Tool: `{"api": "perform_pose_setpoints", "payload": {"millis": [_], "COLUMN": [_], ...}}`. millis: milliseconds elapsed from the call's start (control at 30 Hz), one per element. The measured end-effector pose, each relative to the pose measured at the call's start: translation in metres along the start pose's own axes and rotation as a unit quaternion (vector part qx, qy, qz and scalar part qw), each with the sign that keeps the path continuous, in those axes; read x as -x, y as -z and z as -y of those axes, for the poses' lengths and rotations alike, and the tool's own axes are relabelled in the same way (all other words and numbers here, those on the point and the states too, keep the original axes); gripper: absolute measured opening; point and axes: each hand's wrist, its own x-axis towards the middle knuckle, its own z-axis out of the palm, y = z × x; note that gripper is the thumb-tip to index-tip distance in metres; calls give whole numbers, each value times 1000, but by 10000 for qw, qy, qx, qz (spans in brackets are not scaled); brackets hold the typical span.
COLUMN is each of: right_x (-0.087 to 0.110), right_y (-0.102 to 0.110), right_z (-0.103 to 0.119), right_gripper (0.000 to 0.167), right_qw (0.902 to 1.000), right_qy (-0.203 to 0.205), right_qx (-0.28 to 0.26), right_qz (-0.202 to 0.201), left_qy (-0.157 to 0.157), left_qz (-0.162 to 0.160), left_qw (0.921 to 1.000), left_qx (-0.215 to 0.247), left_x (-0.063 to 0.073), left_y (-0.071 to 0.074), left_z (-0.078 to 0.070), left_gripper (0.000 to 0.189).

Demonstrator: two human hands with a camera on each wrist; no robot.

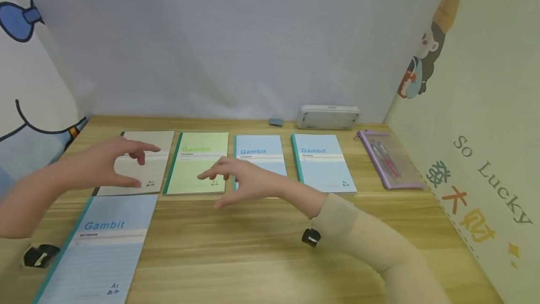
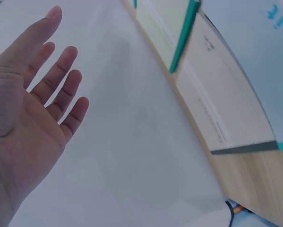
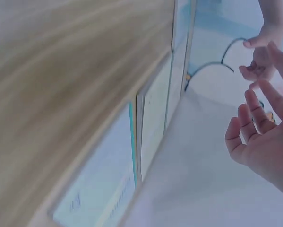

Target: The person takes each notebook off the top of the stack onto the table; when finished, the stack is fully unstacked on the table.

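Observation:
My left hand [image 1: 110, 163] hovers over a beige notebook [image 1: 147, 163] at the left of the row, thumb and fingers apart and holding nothing. In the left wrist view the palm of that hand [image 2: 32, 109] faces the camera. My right hand [image 1: 244, 179] hangs between a green notebook [image 1: 194, 168] and a blue notebook [image 1: 259, 147], which it partly covers. Its fingers bend slightly and grip nothing. Another blue notebook [image 1: 322, 161] lies to the right. Nearest me on the left, a blue notebook [image 1: 111, 247] lies just below the beige one.
A purple-edged clear pouch [image 1: 390, 161] with pens inside lies at the right by the patterned wall. At the back stand a white case [image 1: 328, 117] and a small grey-blue block [image 1: 276, 122]. The wooden table [image 1: 236, 257] meets a pale curtain behind.

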Motion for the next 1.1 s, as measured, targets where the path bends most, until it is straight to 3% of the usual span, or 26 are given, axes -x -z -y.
{"api": "perform_pose_setpoints", "payload": {"millis": [133,300,500,667,833,1100], "right_x": [27,63,107,145,174,198], "right_y": [24,54,85,105,114,108], "right_z": [-10,-24,-47,-73,-103,-138], "right_gripper": [62,62,62,61,64,66], "right_qw": [9996,9983,9950,9876,9742,9667], "right_qy": [-120,-332,-456,-948,-1618,-2013], "right_qx": [66,-4,229,437,560,278], "right_qz": [-232,-473,-861,-1168,-1473,-1558], "left_qy": [-80,-542,-803,-967,-867,-653], "left_qz": [27,-127,-259,-428,-441,-486], "left_qw": [10000,9985,9964,9939,9929,9895], "left_qx": [-13,-4,93,306,685,1191], "left_x": [-24,-53,-89,-121,-150,-190], "left_y": [3,-2,-14,-28,-48,-80], "left_z": [-29,-60,-88,-107,-122,-137], "left_gripper": [74,72,80,84,89,92]}}
